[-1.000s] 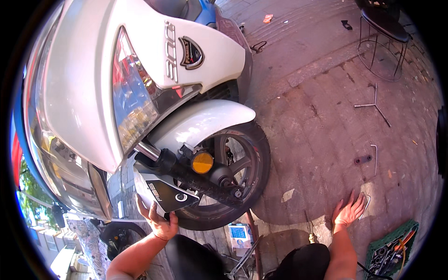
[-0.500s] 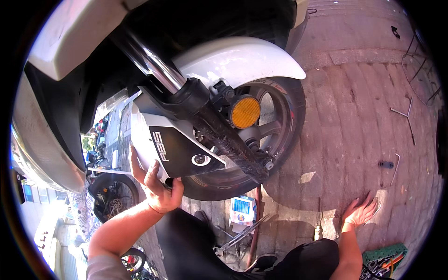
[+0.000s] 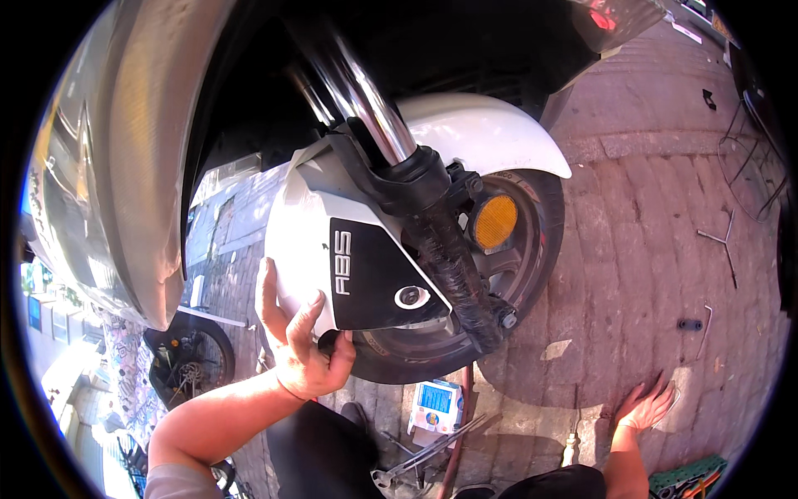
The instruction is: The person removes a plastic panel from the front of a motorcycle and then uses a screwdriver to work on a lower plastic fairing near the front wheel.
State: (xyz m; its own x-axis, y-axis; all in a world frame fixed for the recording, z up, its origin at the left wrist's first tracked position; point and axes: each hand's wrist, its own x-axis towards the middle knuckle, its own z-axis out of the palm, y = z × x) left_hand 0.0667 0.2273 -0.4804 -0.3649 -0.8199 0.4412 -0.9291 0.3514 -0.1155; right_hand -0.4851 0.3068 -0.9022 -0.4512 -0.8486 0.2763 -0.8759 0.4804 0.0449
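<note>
The white front fender (image 3: 301, 249) of a scooter or motorcycle, with a black panel (image 3: 378, 279) on its side, sits over the front wheel (image 3: 544, 249). My left hand (image 3: 309, 353) grips the fender's lower front edge, fingers against the white part and thumb below. A dark fork leg (image 3: 453, 274) with a chrome tube (image 3: 357, 91) runs down to the axle, an orange reflector (image 3: 495, 222) beside it. Off to the right, my right hand (image 3: 644, 407) lies flat on the paving with its fingers stretched out. Something thin and shiny shows by its fingertips, too small to make out.
Between my legs and the wheel lie a white and blue box (image 3: 436, 405) and several metal tools (image 3: 432, 449). A green tool case (image 3: 688, 478) is at the lower right. On the paving are a three-armed wrench (image 3: 727, 247), a hex key (image 3: 706, 328) and a black socket (image 3: 689, 324).
My view has tilted and shifted, so the fender and wheel appear lower and farther right. Both hands keep their places, the left on the fender and the right on the ground.
</note>
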